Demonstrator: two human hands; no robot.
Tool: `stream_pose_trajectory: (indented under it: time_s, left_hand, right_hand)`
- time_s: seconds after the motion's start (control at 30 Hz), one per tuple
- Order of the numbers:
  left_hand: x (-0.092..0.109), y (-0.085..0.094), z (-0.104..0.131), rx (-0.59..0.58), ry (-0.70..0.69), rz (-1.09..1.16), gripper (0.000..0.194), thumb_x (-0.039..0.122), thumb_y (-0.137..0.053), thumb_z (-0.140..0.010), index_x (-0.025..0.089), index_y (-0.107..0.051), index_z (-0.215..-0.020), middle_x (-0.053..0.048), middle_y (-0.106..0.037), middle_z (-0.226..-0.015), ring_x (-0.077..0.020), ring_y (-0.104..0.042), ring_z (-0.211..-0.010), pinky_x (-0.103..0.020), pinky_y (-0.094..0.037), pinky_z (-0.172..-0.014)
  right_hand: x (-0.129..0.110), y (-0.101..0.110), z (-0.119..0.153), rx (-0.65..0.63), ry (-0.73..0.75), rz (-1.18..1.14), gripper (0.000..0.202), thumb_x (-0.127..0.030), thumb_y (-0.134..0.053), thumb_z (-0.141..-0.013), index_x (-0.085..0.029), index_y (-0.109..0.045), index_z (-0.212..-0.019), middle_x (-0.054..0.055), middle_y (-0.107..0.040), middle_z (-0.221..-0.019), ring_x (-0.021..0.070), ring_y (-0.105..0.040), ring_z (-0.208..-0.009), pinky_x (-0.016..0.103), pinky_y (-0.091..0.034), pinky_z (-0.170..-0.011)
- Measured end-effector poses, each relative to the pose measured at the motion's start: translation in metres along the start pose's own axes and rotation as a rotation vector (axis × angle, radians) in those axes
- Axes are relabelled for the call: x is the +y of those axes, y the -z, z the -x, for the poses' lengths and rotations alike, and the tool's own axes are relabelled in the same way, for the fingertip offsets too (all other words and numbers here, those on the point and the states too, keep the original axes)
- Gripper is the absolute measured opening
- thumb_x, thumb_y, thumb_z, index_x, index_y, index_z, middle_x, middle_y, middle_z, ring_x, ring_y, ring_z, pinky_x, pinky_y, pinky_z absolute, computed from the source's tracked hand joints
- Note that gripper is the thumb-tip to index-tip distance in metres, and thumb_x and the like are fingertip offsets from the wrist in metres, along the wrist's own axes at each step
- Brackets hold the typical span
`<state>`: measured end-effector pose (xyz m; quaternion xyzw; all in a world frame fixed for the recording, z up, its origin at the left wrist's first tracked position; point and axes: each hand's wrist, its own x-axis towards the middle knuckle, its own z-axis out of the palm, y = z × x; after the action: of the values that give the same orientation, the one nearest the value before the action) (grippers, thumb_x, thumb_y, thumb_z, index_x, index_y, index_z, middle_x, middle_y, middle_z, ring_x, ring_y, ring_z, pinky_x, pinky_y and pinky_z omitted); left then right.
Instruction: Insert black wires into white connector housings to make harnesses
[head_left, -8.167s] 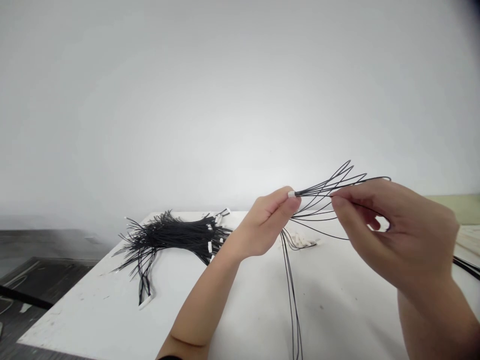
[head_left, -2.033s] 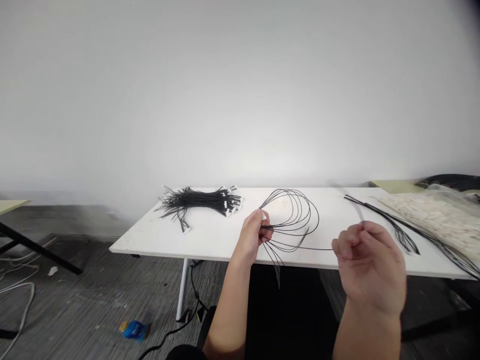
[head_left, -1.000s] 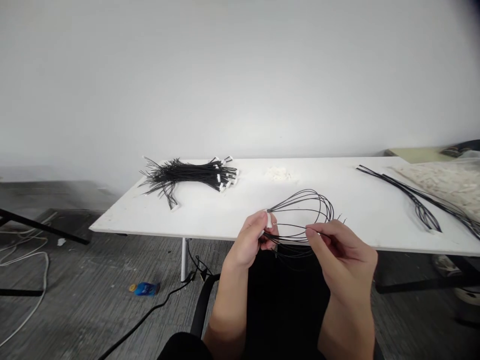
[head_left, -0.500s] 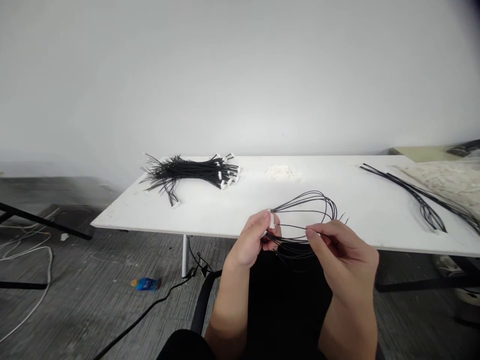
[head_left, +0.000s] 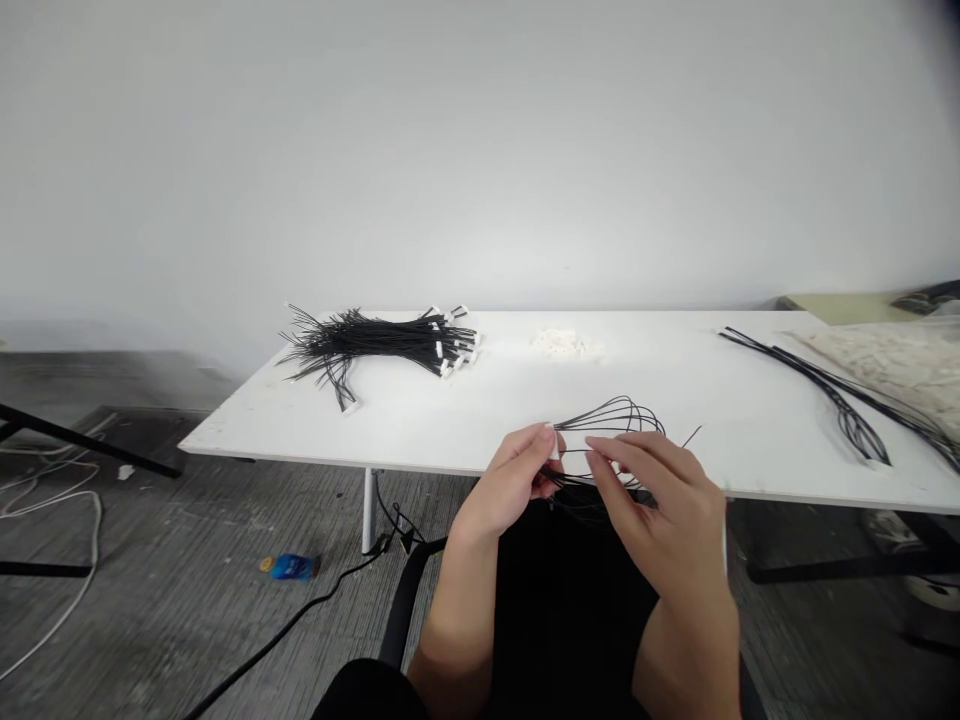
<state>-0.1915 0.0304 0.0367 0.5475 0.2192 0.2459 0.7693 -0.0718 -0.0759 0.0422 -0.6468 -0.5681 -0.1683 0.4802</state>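
Observation:
Between finger and thumb, my left hand [head_left: 517, 470] pinches a white connector [head_left: 554, 441] at the front edge of the white table. Thin black wires [head_left: 616, 408] loop out to the right from it. My right hand [head_left: 664, 500] is close by on the right, its thumb and index finger closed on one black wire near the connector. Part of the looped wires is hidden behind my right fingers. The far wire ends show beyond my right hand, one pointing up to the right.
A bundle of black wires with white connectors [head_left: 382, 338] lies on the table's [head_left: 255, 425] left. Small white pieces [head_left: 566, 344] are heaped near the back. More black wires [head_left: 825, 385] lie at right, beside a bag of white parts [head_left: 900, 365]. A blue bottle [head_left: 291, 567] is on the floor.
My right hand has moved left, closer to the connector and my left hand. The wire loops have shifted slightly left and down. My left hand keeps its hold on the connector.

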Motion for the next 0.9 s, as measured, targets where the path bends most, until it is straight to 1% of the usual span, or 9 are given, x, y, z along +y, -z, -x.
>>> stream_pose_trajectory:
  time_s: [0.13,0.47,0.53,0.63,0.67,0.7,0.73,0.77,0.9]
  left_hand:
    - [0.0,-0.001,0.0,0.004,0.006,-0.013,0.041,0.052,-0.05,-0.09,0.015,-0.048,-0.071,0.003,-0.042,-0.066,-0.005,-0.042,-0.051,-0.017,-0.027,-0.044]
    - [-0.004,-0.007,-0.002,0.015,0.022,0.129,0.04,0.052,-0.056,-0.086,0.015,-0.048,-0.073,0.003,-0.044,-0.067,-0.005,-0.04,-0.051,-0.017,-0.024,-0.043]
    - [-0.004,-0.009,-0.002,0.014,0.01,0.168,0.04,0.052,-0.057,-0.086,0.015,-0.049,-0.072,0.002,-0.045,-0.067,-0.0044,-0.04,-0.049,-0.017,-0.023,-0.043]
    - [-0.003,-0.012,-0.003,0.021,-0.02,0.272,0.039,0.049,-0.054,-0.088,0.015,-0.047,-0.07,0.003,-0.041,-0.061,-0.0045,-0.037,-0.046,-0.017,-0.024,-0.044]
    - [-0.001,-0.013,-0.004,0.035,-0.025,0.332,0.039,0.048,-0.052,-0.09,0.015,-0.045,-0.069,0.004,-0.039,-0.059,-0.0045,-0.035,-0.046,-0.017,-0.024,-0.044]
    - [0.001,-0.013,-0.005,0.059,-0.021,0.407,0.038,0.046,-0.051,-0.091,0.016,-0.043,-0.069,0.005,-0.036,-0.056,-0.0046,-0.033,-0.045,-0.016,-0.024,-0.043]
    - [0.003,-0.014,-0.005,0.087,-0.003,0.492,0.038,0.045,-0.049,-0.092,0.016,-0.041,-0.068,0.006,-0.034,-0.055,-0.0046,-0.032,-0.045,-0.016,-0.024,-0.043]
    - [0.005,-0.014,-0.006,0.119,0.025,0.577,0.037,0.044,-0.047,-0.093,0.017,-0.04,-0.068,0.006,-0.032,-0.055,-0.0044,-0.031,-0.045,-0.015,-0.024,-0.044]
    - [0.015,-0.015,-0.008,0.217,0.094,0.785,0.035,0.042,-0.043,-0.095,0.018,-0.038,-0.071,0.005,-0.034,-0.056,-0.0044,-0.032,-0.044,-0.015,-0.028,-0.046]
  right_hand:
    - [0.003,-0.008,-0.001,-0.023,0.072,0.038,0.01,-0.018,-0.066,-0.086,-0.022,-0.066,-0.095,0.0,-0.069,-0.088,0.0141,-0.062,-0.082,0.032,-0.041,-0.078]
    - [-0.007,-0.013,-0.003,-0.057,0.041,0.094,0.006,-0.019,-0.061,-0.089,-0.023,-0.064,-0.092,-0.001,-0.069,-0.087,0.0154,-0.06,-0.081,0.038,-0.037,-0.084]
    - [-0.007,-0.016,-0.003,0.035,0.061,0.093,0.011,-0.018,-0.065,-0.086,-0.022,-0.064,-0.095,0.002,-0.068,-0.094,0.0182,-0.061,-0.088,0.04,-0.041,-0.085]
    - [-0.01,-0.014,-0.002,0.398,0.132,0.086,0.022,-0.012,-0.074,-0.075,-0.02,-0.065,-0.093,0.006,-0.065,-0.098,0.0234,-0.06,-0.095,0.041,-0.049,-0.081]
    - [-0.012,-0.01,-0.001,0.515,0.162,0.074,0.023,-0.01,-0.076,-0.072,-0.02,-0.065,-0.09,0.006,-0.064,-0.094,0.023,-0.06,-0.092,0.039,-0.051,-0.077]
    - [-0.014,-0.006,0.0,0.573,0.181,0.038,0.024,-0.007,-0.076,-0.07,-0.019,-0.065,-0.087,0.006,-0.063,-0.089,0.0214,-0.06,-0.087,0.037,-0.051,-0.072]
    - [-0.016,0.0,0.001,0.552,0.186,-0.022,0.024,-0.005,-0.075,-0.07,-0.019,-0.065,-0.087,0.004,-0.062,-0.085,0.0192,-0.06,-0.081,0.034,-0.051,-0.069]
    - [-0.017,0.005,0.002,0.451,0.169,-0.094,0.024,-0.004,-0.073,-0.072,-0.019,-0.065,-0.089,0.004,-0.062,-0.083,0.0174,-0.06,-0.078,0.032,-0.051,-0.067]
    - [-0.016,0.018,0.008,-0.26,-0.02,-0.218,0.015,-0.017,-0.064,-0.085,-0.021,-0.063,-0.1,0.003,-0.065,-0.091,0.0152,-0.063,-0.084,0.029,-0.053,-0.072]
